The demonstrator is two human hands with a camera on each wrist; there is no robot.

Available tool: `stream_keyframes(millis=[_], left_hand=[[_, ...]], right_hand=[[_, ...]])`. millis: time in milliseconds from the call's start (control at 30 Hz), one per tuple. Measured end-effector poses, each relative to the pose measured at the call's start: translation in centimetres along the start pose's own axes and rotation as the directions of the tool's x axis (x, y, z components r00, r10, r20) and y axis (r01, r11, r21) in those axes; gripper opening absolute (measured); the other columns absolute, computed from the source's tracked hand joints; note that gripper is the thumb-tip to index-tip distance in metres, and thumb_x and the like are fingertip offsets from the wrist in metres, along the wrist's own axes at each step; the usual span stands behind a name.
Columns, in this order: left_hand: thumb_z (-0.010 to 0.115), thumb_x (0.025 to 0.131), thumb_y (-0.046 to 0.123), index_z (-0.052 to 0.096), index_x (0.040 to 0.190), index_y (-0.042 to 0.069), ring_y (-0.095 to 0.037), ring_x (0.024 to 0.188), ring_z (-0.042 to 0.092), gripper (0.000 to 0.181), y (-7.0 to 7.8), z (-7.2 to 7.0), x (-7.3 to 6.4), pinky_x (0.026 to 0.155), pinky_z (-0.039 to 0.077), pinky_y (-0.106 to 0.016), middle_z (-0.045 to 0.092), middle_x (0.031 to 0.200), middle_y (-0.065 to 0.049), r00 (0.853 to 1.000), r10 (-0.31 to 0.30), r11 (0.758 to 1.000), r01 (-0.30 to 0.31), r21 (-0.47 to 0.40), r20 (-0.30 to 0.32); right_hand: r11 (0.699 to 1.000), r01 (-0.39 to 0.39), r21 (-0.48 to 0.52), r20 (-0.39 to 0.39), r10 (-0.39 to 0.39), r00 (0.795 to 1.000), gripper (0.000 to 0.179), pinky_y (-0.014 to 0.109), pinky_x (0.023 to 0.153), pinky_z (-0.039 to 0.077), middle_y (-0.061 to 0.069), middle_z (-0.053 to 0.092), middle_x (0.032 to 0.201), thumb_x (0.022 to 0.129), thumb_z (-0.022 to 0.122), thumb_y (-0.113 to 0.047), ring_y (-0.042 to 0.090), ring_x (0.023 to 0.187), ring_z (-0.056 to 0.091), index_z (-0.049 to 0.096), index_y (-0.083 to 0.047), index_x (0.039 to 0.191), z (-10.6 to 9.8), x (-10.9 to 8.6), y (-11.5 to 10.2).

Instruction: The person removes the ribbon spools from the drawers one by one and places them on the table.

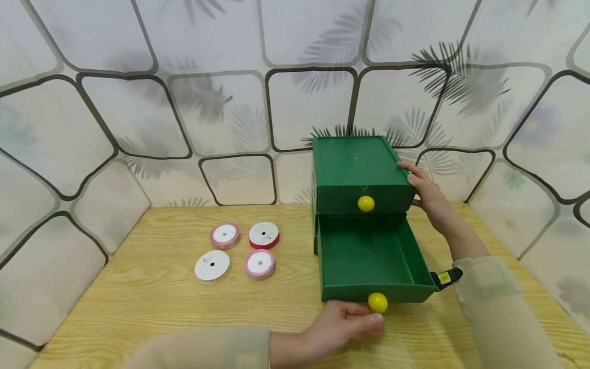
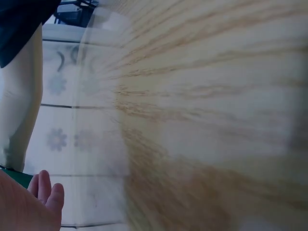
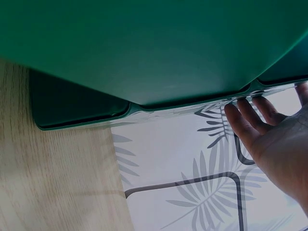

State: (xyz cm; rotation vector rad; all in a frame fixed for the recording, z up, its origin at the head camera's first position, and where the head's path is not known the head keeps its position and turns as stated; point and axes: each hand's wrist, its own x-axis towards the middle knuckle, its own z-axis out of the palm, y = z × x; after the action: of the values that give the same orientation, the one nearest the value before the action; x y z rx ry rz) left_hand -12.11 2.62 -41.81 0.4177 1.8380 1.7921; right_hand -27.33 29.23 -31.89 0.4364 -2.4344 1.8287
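A green two-drawer cabinet [image 1: 357, 159] stands on the wooden table, its upper drawer closed with a yellow knob [image 1: 366, 203]. The lower drawer [image 1: 364, 256] is pulled far out, and nothing lies inside it. My left hand [image 1: 333, 328] is low in front of that drawer, fingers and thumb loosely extended right at its yellow knob [image 1: 378, 302]. My right hand [image 1: 430, 197] rests against the cabinet's right side, fingertips at the top edge. In the right wrist view its fingers [image 3: 243, 122] reach along the green side wall [image 3: 144, 53].
Left of the cabinet lie several ribbon spools: a pink one [image 1: 225, 236], a red one [image 1: 264, 235], a white one [image 1: 212, 266] and another pink one [image 1: 259, 264]. A black strap with a yellow label [image 1: 444, 278] shows beside the drawer's right front corner. Patterned cloth [image 1: 230, 113] encloses the table.
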Motion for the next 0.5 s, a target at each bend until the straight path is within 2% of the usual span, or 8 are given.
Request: stream_keyframes(millis=[100,200,267,500], left_hand=[[0.065,0.095,0.027,0.073,0.106,0.002,-0.014,0.086,0.069,0.028,0.0,0.5,0.4,0.074,0.054,-0.03,0.074,0.092,-0.007,1.0,-0.002,0.999,0.001,-0.05,-0.015],[0.063,0.096,0.024,0.071,0.107,-0.004,-0.02,0.089,0.07,0.03,0.0,1.0,0.6,0.081,0.055,-0.033,0.073,0.095,-0.01,1.0,-0.006,0.988,0.002,-0.157,-0.024],[0.062,0.097,0.023,0.07,0.107,-0.007,-0.023,0.09,0.07,0.032,0.0,1.3,0.7,0.081,0.055,-0.035,0.073,0.095,-0.012,0.999,0.001,0.98,-0.009,-0.198,-0.038],[0.059,0.098,0.029,0.07,0.107,-0.006,-0.022,0.087,0.071,0.037,0.0,1.8,1.0,0.078,0.055,-0.035,0.073,0.093,-0.014,0.997,0.033,0.98,-0.047,-0.194,-0.075]], right_hand=[[1.0,-0.004,0.001,0.001,0.004,1.0,0.048,0.063,0.102,0.025,0.014,0.006,0.16,0.105,0.031,-0.045,0.039,0.133,0.025,0.03,-0.032,0.151,0.0,0.0,0.0],[1.0,-0.004,0.003,0.0,0.004,1.0,0.048,0.064,0.103,0.023,0.015,0.005,0.16,0.105,0.031,-0.044,0.04,0.134,0.024,0.03,-0.031,0.151,0.1,-0.1,0.0],[1.0,-0.001,0.003,0.0,0.001,1.0,0.048,0.064,0.103,0.024,0.015,0.006,0.16,0.105,0.031,-0.044,0.04,0.133,0.025,0.03,-0.031,0.151,0.1,-0.1,0.0],[1.0,0.009,0.005,0.0,-0.009,1.0,0.048,0.062,0.101,0.026,0.016,0.008,0.159,0.105,0.031,-0.044,0.037,0.132,0.027,0.03,-0.031,0.151,0.2,-0.1,-0.1]])
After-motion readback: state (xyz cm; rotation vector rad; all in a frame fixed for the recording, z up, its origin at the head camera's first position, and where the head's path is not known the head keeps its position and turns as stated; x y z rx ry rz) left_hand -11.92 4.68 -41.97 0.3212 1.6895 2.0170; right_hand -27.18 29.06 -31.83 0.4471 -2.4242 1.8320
